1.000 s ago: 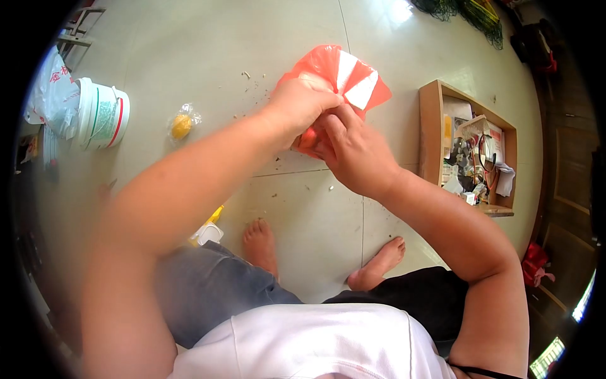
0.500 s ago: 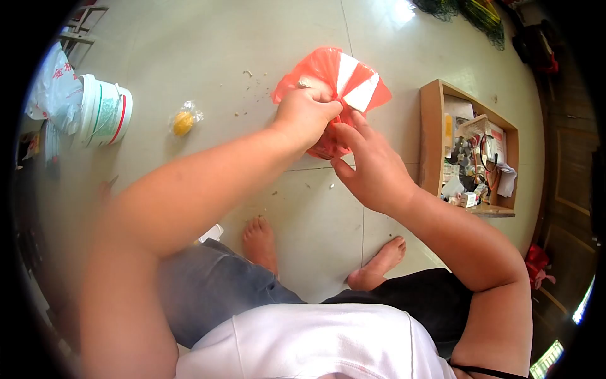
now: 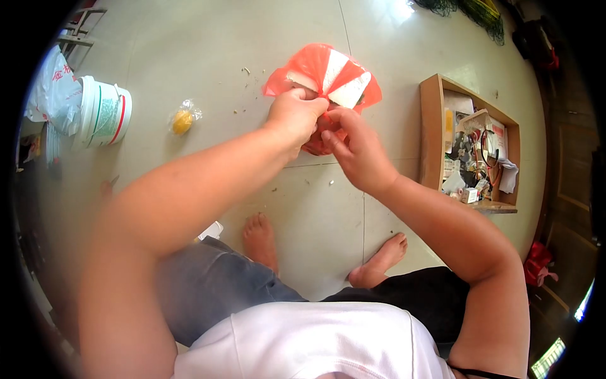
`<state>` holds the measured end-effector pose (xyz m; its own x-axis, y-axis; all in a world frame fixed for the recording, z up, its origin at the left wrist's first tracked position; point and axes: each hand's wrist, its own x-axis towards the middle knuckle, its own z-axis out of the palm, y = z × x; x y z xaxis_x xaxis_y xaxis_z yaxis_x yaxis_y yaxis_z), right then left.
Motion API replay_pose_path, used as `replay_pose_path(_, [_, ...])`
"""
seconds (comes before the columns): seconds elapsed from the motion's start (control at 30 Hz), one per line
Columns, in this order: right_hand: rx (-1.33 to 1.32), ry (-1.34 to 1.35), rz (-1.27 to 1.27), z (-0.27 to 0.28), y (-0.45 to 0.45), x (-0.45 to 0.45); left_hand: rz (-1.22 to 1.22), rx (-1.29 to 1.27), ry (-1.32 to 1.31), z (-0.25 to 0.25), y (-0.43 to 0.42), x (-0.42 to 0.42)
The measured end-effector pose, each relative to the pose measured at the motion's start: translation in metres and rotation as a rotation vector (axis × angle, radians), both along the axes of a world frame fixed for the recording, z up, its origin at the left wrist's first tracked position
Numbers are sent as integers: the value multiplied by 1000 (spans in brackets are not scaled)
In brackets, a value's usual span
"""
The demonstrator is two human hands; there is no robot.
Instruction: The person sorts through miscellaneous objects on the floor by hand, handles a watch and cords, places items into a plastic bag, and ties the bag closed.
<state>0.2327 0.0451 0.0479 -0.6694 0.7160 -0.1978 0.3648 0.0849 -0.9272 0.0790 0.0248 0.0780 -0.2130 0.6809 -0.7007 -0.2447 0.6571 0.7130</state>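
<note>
A thin red plastic bag (image 3: 302, 63) is in front of me, gathered to a tight neck with its upper part fanned out. White flat pieces (image 3: 348, 90) show through and between its folds. My left hand (image 3: 295, 120) pinches the bag at the gathered neck, thumb on top. Just right of it, my right hand (image 3: 360, 148) has its thumb and bent forefinger closed on the red plastic below the neck. The lower part of the bag hangs under both hands and is mostly covered by them.
On the tiled floor left lie a yellow item in clear wrap (image 3: 182, 122), a white bucket (image 3: 113, 114) and a white plastic bag (image 3: 62, 88). A wooden drawer (image 3: 432, 136) full of small items is at right. Small crumbs dot the floor; green netting (image 3: 483, 19) lies far right.
Both hands and the red bag have shifted slightly left. My right hand's fingers, spread near the neck before, have closed in on the plastic.
</note>
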Motion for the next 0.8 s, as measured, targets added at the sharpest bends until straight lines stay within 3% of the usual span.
replay_pose_path(0.07, [181,28,29,-1,-9,-1,8,7,-15,0,-2,-1])
replay_pose_path(0.2, [267,-45,58,10,-17,-10,45,21,-60,1,-8,-6])
replay_pose_path(0.4, [230,-34,109,10,-20,-10,-108,-28,-39,1,-10,-25])
replay_pose_path(0.47, [-42,35,-6,7,-22,-12,-145,-53,-38,-1,-10,-28])
replay_pose_path(0.5, [-42,33,-3,8,-20,-13,-163,-51,-15,-6,-8,-29])
replay_pose_path(0.6, [39,-213,-17,20,-2,-14,-158,-20,-38,-12,-7,-28])
replay_pose_path(0.7, [563,-424,146,42,13,-13,-146,58,-52,-13,-5,-27])
replay_pose_path(0.8, [575,-444,148,42,16,-15,-168,88,-28,-15,-4,-27])
